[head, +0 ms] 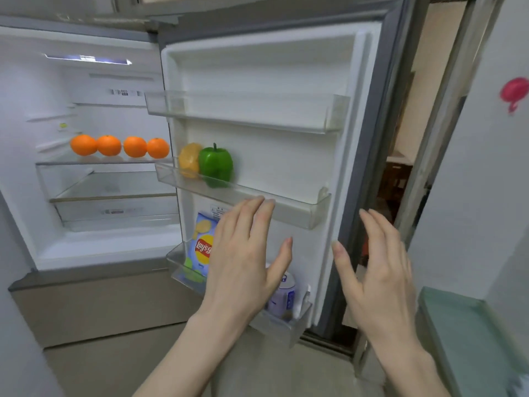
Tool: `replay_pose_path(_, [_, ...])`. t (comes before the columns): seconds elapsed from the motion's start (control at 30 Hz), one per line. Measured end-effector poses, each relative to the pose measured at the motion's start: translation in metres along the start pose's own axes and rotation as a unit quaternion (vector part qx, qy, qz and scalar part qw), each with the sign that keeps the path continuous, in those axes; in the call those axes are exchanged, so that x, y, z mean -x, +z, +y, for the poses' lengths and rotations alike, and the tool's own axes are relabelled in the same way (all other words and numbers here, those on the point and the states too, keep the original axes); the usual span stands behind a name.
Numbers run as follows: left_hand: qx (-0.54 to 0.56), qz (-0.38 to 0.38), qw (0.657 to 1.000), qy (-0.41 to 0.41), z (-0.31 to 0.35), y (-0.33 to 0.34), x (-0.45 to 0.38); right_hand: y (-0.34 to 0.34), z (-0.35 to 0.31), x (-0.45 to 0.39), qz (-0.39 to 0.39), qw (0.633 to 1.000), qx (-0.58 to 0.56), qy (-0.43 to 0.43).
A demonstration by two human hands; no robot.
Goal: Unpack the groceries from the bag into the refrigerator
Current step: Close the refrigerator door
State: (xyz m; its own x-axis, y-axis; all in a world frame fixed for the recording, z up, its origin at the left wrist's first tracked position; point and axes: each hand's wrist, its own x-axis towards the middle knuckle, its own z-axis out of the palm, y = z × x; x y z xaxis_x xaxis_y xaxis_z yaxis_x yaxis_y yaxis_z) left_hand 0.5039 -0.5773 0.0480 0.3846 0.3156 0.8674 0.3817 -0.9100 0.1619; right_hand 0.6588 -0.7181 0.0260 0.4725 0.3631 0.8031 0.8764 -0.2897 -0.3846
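The refrigerator stands open, its door (pixel 286 67) swung to the right. Several oranges (pixel 109 145) line a glass shelf inside. The middle door bin (pixel 286 207) holds a green bell pepper (pixel 216 164) and a yellow fruit (pixel 189 159). The bottom door bin (pixel 280 325) holds a blue chips bag (pixel 200 242) and a white bottle (pixel 282 296), both partly hidden by my left hand (pixel 243 259). That hand is raised in front of the door with straight fingers and holds nothing. My right hand (pixel 378 270) is raised by the door's edge, fingers straight, empty. The grocery bag is not visible.
The top door bin (pixel 246 113) holds nothing visible. Lower glass shelves (pixel 114 196) and a drawer sit inside the fridge. A green-topped counter (pixel 458 325) is at the right under a white wall. A dark doorway (pixel 400 181) opens behind the door.
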Motion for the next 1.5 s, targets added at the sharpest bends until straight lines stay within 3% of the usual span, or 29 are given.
replay_pose_path(0.23, [-0.032,-0.008,0.999,0.010,0.056,0.028,-0.019,0.009,0.066,-0.052,-0.080,0.989,-0.110,0.061])
replay_pose_path(0.4, [-0.069,-0.058,0.996,-0.007,0.064,0.037,-0.014,0.032,0.078,-0.073,-0.157,0.956,-0.213,0.125])
replay_pose_path(0.57, [-0.098,-0.074,0.992,-0.022,0.067,0.030,-0.012,0.042,0.081,-0.069,-0.120,0.933,-0.317,0.120])
replay_pose_path(0.7, [-0.112,-0.081,0.990,-0.036,0.065,0.018,-0.001,0.031,0.075,-0.059,-0.135,0.920,-0.351,0.114])
replay_pose_path(1.07, [-0.149,-0.016,0.981,-0.123,0.049,-0.044,0.039,0.012,0.031,-0.010,-0.156,0.895,-0.416,0.044])
replay_pose_path(1.23, [-0.175,0.022,0.969,-0.171,0.046,-0.076,0.055,0.017,0.002,0.014,-0.162,0.893,-0.417,-0.041])
replay_pose_path(1.5, [-0.237,0.068,0.959,-0.138,0.042,-0.117,0.065,0.040,-0.052,0.021,-0.198,0.847,-0.456,-0.191])
